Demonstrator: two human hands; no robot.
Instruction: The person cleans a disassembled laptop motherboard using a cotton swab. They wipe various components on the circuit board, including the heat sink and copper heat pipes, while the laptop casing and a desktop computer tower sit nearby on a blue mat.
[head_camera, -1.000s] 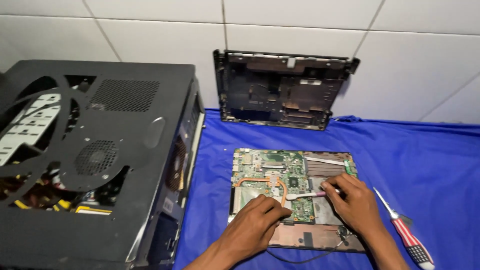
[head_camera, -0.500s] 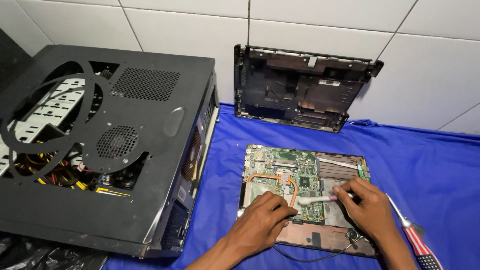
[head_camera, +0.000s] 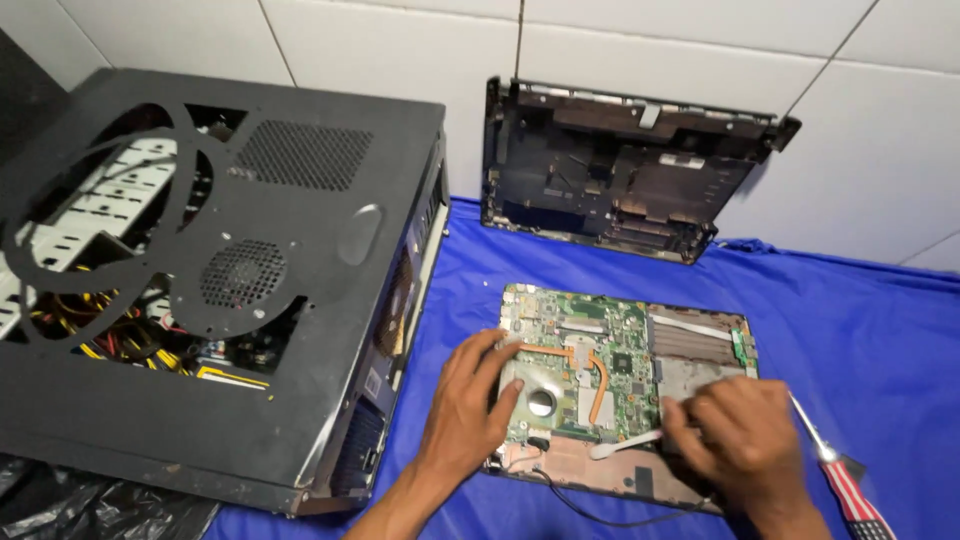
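Black desktop case (head_camera: 200, 260): lies on its side at the bench's left edge, on the blue cloth (head_camera: 860, 330). Laptop base shell (head_camera: 625, 170): leans on the tiled wall at the rear. Laptop motherboard (head_camera: 610, 360): mid-bench, long axis left-right. Left hand (head_camera: 470, 405): open, fingers resting on the board's left edge. Right hand (head_camera: 735, 440): clenched around a white brush (head_camera: 625, 446), which points left over the board's near edge. Striped-handled screwdriver (head_camera: 845, 480): just right of the right hand.

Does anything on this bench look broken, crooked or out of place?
Nothing looks spilled or broken. The oddities are things taken apart: the laptop base lies open with its green board bare, its black bottom cover leans against the tiled wall, and the desktop case lies on its side, yellow wires showing through the cutouts.
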